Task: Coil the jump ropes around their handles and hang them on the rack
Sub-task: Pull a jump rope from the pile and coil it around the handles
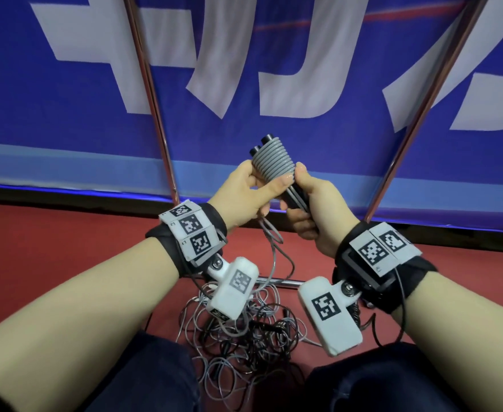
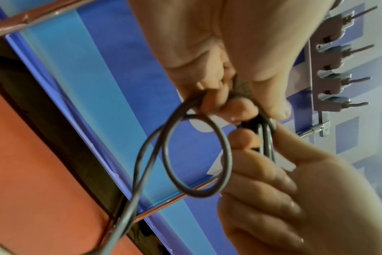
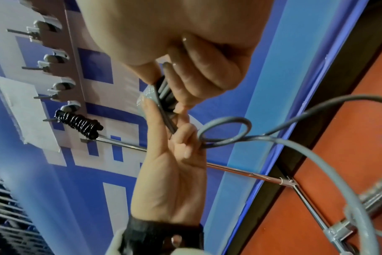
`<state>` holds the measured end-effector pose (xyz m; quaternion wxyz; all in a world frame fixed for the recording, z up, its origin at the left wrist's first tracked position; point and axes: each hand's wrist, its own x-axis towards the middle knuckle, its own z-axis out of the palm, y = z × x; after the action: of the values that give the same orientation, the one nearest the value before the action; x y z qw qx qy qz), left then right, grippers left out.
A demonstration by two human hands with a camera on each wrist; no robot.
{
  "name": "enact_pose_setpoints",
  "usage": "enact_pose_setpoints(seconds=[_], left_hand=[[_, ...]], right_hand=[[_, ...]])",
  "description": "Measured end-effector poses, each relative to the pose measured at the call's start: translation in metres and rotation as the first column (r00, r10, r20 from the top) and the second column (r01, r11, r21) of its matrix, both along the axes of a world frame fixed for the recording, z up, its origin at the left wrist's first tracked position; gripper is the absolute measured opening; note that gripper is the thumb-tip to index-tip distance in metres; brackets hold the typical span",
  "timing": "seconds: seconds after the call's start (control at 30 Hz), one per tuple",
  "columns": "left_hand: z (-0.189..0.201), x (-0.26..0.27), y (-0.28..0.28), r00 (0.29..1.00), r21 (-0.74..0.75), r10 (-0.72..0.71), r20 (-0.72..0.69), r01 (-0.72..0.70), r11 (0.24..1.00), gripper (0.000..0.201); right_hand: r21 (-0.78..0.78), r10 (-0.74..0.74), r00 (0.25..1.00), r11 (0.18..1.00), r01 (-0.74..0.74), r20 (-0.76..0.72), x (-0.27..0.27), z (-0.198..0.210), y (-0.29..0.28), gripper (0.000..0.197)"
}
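Head view looks down from above; both wrist views look up closely, sharing the rack (image 3: 61, 69).

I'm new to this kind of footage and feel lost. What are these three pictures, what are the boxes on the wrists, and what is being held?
No machine here: a person works with bare hands and wears three cameras. The wide picture comes from the head; the white tagged boxes strapped to the wrists are the other two cameras, each looking along its hand. The right hand grips two black jump-rope handles held together. Grey rope is wound in neat turns round their upper part. The left hand pinches the loose grey rope, ready for another turn. More grey and black ropes lie tangled on the red floor. A black coiled rope already hangs on the wall rack.
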<state>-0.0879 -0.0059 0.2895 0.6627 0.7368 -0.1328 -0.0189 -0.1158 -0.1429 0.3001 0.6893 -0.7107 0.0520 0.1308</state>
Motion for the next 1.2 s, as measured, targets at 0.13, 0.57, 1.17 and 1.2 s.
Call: enact_pose_setpoints(seconds=[0.13,0.57,1.17,1.2], left_hand=[[0.004,0.0,0.013,0.979,0.011,-0.204,0.01,0.204,0.979,0.021],[0.002,0.004,0.025,0.959,0.022,-0.278,0.055,0.277,0.96,0.022],[0.0,0.004,0.02,0.898,-0.25,-0.428,-0.097,0.395,0.884,0.069],[-0.002,0.004,0.02,0.917,-0.247,-0.387,-0.099,0.354,0.902,0.064]], right_hand=[[0.07,0.035,0.999,0.997,-0.037,0.022,0.005,-0.001,-0.008,0.065],[0.347,0.159,0.985,0.93,-0.126,-0.068,0.001,0.007,-0.014,0.067],[0.684,0.726,0.641,0.601,-0.414,-0.25,0.005,0.006,-0.007,0.07],[0.523,0.613,0.736,0.745,-0.415,-0.288,0.004,0.005,-0.005,0.071]])
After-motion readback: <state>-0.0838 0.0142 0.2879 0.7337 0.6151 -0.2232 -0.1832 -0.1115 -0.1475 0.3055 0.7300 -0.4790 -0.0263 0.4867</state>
